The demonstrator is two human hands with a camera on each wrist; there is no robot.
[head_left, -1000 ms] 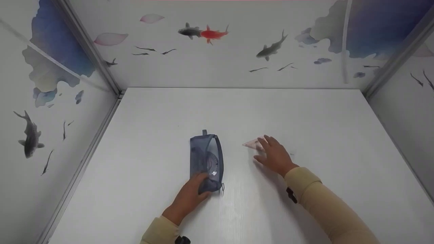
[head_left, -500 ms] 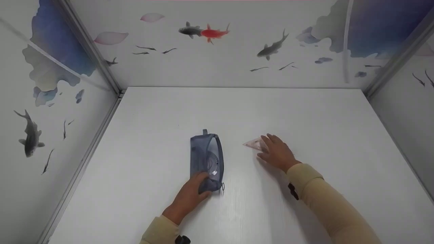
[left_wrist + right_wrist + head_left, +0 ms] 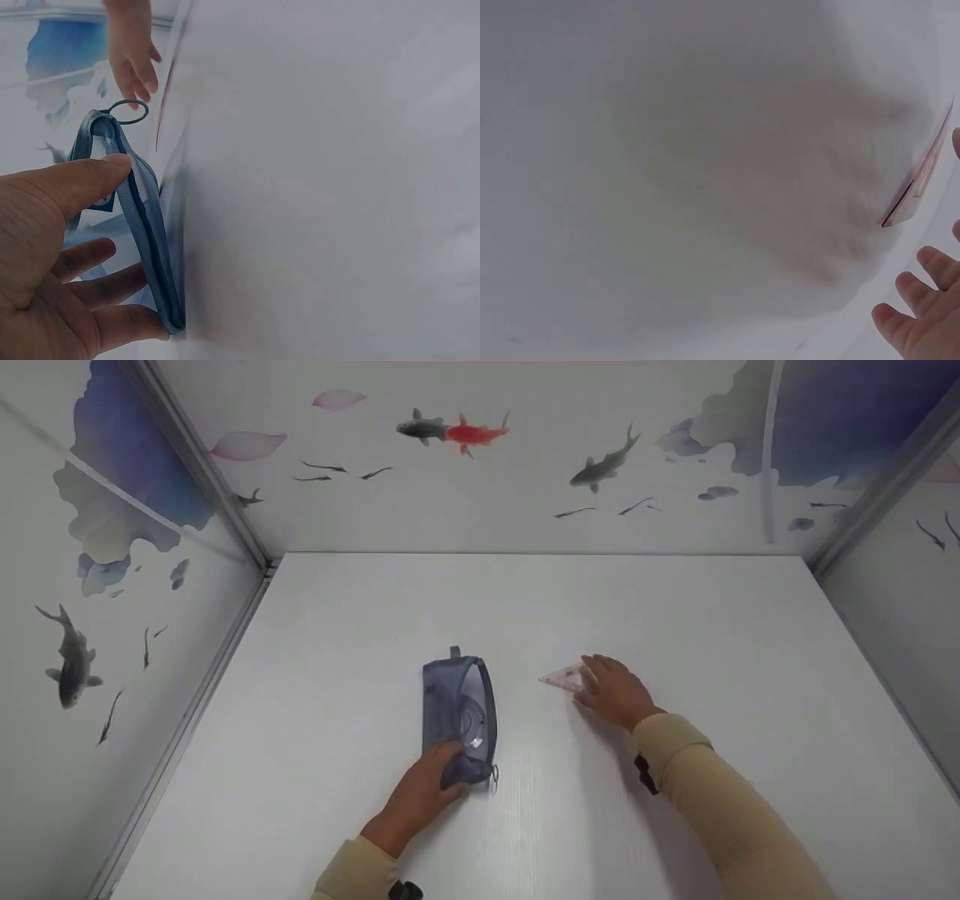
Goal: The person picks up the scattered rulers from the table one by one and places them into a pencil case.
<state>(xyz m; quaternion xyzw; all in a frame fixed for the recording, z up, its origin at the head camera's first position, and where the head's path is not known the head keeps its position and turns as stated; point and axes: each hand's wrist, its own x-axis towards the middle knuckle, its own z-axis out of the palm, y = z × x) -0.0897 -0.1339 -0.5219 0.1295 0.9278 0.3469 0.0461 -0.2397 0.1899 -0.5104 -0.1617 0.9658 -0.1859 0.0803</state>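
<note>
A blue see-through zip pencil case [image 3: 442,697] lies on the white table, its zipped side facing right. My left hand [image 3: 416,791] grips its near end; in the left wrist view the thumb [image 3: 90,180] presses by the zip and the other fingers lie behind the fabric. Inside shows a clear curved piece with printed marks, like a protractor [image 3: 472,724]. To the right, a pale pink clear set square [image 3: 559,678] lies partly under my right hand [image 3: 619,690]. In the right wrist view the set square stands out between thumb and spread fingers [image 3: 911,289]; contact cannot be made out.
White table surface [image 3: 375,600] spreads around both hands. Low panels with painted fish stand at the back [image 3: 525,510], left [image 3: 45,780] and right [image 3: 900,607]. A metal ring [image 3: 129,112] hangs from the zip end of the case.
My right hand has shifted slightly right over the set square, drawing its thumb and fingers closer together. More of the set square shows. The left hand and the pencil case have stayed put.
</note>
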